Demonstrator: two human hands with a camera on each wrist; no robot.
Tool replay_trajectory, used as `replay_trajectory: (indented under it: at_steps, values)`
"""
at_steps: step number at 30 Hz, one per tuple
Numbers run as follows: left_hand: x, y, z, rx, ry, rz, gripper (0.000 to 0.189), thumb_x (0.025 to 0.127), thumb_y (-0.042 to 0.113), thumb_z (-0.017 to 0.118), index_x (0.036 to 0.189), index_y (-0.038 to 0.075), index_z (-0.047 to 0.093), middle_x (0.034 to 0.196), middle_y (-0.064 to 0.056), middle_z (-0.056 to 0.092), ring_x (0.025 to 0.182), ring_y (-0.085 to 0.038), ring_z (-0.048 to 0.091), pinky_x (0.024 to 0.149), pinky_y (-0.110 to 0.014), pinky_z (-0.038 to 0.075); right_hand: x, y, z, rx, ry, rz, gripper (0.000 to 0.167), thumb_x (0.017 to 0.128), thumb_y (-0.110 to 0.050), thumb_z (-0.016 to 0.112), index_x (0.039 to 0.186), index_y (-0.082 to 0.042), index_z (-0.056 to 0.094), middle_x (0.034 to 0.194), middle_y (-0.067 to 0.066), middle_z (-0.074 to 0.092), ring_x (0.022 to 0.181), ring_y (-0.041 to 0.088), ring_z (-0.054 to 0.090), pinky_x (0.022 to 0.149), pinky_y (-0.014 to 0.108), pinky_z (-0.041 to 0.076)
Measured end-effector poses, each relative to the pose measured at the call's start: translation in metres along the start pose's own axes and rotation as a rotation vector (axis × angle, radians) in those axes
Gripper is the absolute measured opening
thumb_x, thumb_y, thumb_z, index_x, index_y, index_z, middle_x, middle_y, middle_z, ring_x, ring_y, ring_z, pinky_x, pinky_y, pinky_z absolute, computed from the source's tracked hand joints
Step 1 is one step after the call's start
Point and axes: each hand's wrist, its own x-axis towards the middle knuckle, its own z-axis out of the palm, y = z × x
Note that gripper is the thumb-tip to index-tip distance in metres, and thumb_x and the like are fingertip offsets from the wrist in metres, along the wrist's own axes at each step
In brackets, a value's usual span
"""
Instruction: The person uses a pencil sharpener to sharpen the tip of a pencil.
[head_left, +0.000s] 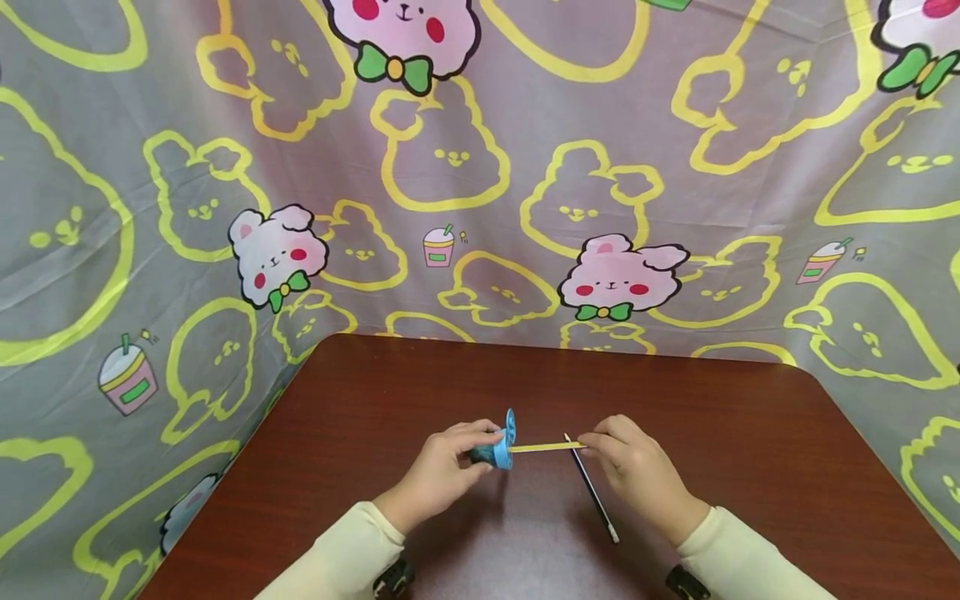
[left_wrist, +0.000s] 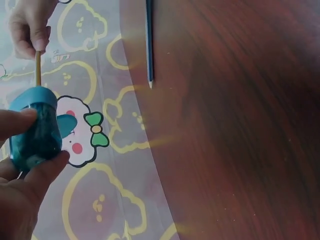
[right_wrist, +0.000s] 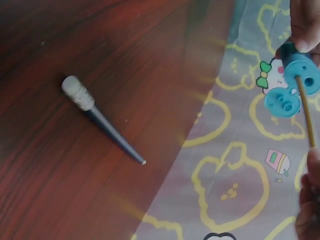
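My left hand [head_left: 442, 468] grips a blue pencil sharpener [left_wrist: 39, 132] with a see-through body, thumb on one side and fingers on the other. Its round lid [right_wrist: 281, 103] hangs open beside the holed face, as the right wrist view shows. A yellow pencil [head_left: 542, 448] runs level from one of these holes to my right hand [head_left: 636, 463], which pinches its far end between thumb and fingers. The pencil's tip is hidden inside the sharpener. Below the right hand, a dark blue pencil [head_left: 597, 497] lies on the table, its white eraser end [right_wrist: 79, 92] toward me.
The dark red-brown wooden table [head_left: 390, 392] spreads under both hands. A grey cloth [head_left: 480, 167] printed with yellow outlines and white bunnies hangs along its back and sides.
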Motion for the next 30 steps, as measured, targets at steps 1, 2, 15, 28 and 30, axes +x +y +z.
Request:
replay_trajectory:
  at_steps: [1, 2, 15, 28, 30]
  values:
    - [0.000, 0.000, 0.000, 0.025, 0.001, 0.034, 0.043, 0.073, -0.013, 0.074, 0.114, 0.000, 0.070, 0.117, -0.011, 0.067, 0.104, -0.024, 0.061, 0.065, -0.020, 0.052, 0.000, -0.001, -0.001, 0.009, -0.011, 0.023, 0.032, 0.099, -0.027, 0.054, 0.084, -0.005, 0.072, 0.079, -0.002, 0.057, 0.071, 0.011, 0.054, 0.062, 0.019, 0.047]
    - [0.000, 0.000, 0.001, 0.060, 0.003, 0.078, 0.043, 0.073, -0.014, 0.074, 0.114, -0.001, 0.070, 0.116, -0.011, 0.067, 0.104, -0.025, 0.061, 0.063, -0.018, 0.051, 0.000, -0.003, -0.001, 0.030, -0.035, 0.060, 0.024, 0.096, -0.022, 0.060, 0.083, -0.006, 0.072, 0.077, -0.004, 0.057, 0.069, 0.008, 0.053, 0.060, 0.018, 0.046]
    - [0.001, -0.007, 0.005, 0.309, 0.058, 0.450, 0.045, 0.068, -0.018, 0.073, 0.108, 0.003, 0.073, 0.112, -0.008, 0.068, 0.107, -0.025, 0.061, 0.088, -0.022, 0.050, 0.016, 0.003, -0.020, 0.520, -0.617, 0.818, 0.010, 0.088, -0.012, 0.069, 0.088, -0.004, 0.074, 0.070, -0.001, 0.061, 0.061, 0.008, 0.051, 0.053, 0.024, 0.043]
    - [0.002, -0.003, 0.003, 0.005, 0.045, 0.040, 0.042, 0.073, -0.013, 0.075, 0.112, 0.002, 0.072, 0.114, -0.010, 0.068, 0.103, -0.020, 0.061, 0.068, -0.020, 0.053, 0.002, 0.003, -0.004, -0.093, -0.057, -0.058, 0.037, 0.101, -0.032, 0.049, 0.086, -0.007, 0.072, 0.082, -0.003, 0.058, 0.074, 0.012, 0.054, 0.062, 0.024, 0.048]
    - [0.002, -0.003, 0.003, 0.010, 0.040, 0.048, 0.042, 0.073, -0.012, 0.075, 0.113, 0.001, 0.071, 0.115, -0.010, 0.067, 0.104, -0.022, 0.061, 0.068, -0.021, 0.054, 0.002, 0.002, -0.003, -0.076, -0.029, -0.058, 0.039, 0.101, -0.031, 0.048, 0.084, -0.006, 0.072, 0.079, -0.003, 0.057, 0.071, 0.012, 0.053, 0.060, 0.022, 0.047]
